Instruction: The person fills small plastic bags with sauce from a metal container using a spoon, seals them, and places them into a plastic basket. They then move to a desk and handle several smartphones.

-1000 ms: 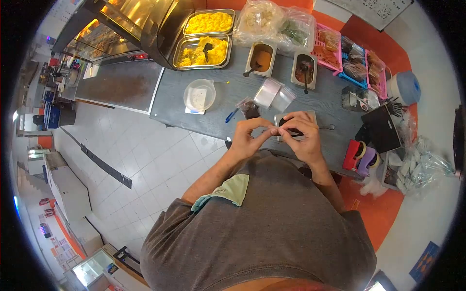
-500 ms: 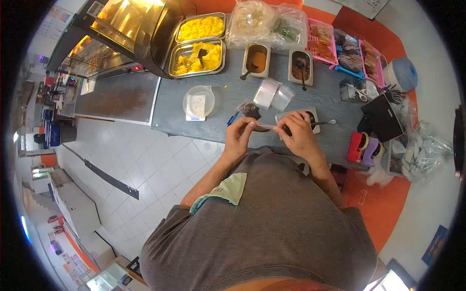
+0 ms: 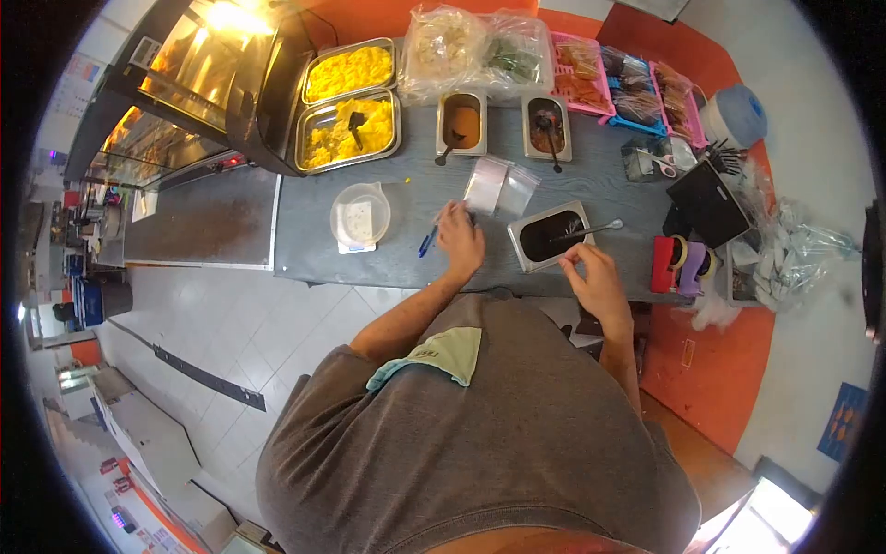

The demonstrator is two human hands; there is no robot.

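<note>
My left hand (image 3: 461,244) is down on the grey table, fingers bent together beside a blue pen (image 3: 425,244) and just below the clear zip bags (image 3: 499,187). What lies under its fingertips is mostly hidden. My right hand (image 3: 598,279) hovers at the near edge of a metal tray of dark sauce (image 3: 546,238). Its thumb and forefinger are apart with nothing visible between them. A spoon (image 3: 600,227) rests in that tray, handle pointing right.
Left of the pen stands a clear plastic tub (image 3: 360,214). Behind are two sauce trays (image 3: 461,123) (image 3: 546,129), yellow food trays (image 3: 349,131) and filled plastic bags (image 3: 452,46). Tape dispensers (image 3: 672,265) and a dark tablet-like panel (image 3: 709,210) sit at right.
My hands have parted from the small bag they held together. The left reached forward to the table; the right moved right and down, uncovering the dark sauce tray. The view shifted slightly.
</note>
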